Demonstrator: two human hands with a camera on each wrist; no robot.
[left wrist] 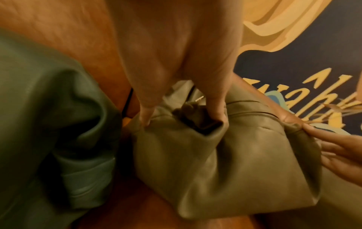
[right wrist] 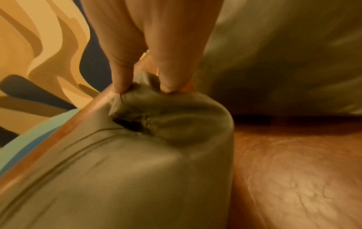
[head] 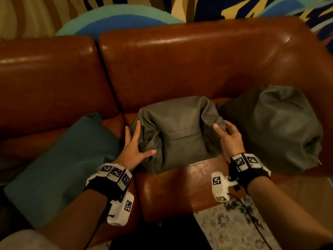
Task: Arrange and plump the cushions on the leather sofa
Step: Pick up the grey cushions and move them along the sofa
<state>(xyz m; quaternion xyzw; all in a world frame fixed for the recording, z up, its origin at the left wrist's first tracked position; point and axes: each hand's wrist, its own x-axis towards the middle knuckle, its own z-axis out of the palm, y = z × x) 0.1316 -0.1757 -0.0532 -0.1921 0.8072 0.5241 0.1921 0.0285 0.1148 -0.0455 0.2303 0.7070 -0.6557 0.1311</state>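
Note:
An olive leather cushion [head: 180, 130] lies on the right seat of the brown leather sofa [head: 180, 192], squeezed into a roll between my hands. My left hand [head: 135, 147] presses its left end with straight, spread fingers [left wrist: 215, 108] sunk into the folds. My right hand [head: 228, 138] pushes on the right end, fingertips [right wrist: 168, 86] digging into the bunched corner of the cushion [right wrist: 137, 170]. A second olive-grey cushion [head: 281, 129] leans in the sofa's right corner. A teal cushion [head: 68, 159] lies flat on the left seat.
The sofa's tall backrest [head: 180, 65] rises just behind the cushions, and its right arm curves round the corner cushion. A painted mural wall [head: 117, 20] stands behind the sofa. A patterned rug [head: 234, 228] covers the floor below the seat's front edge.

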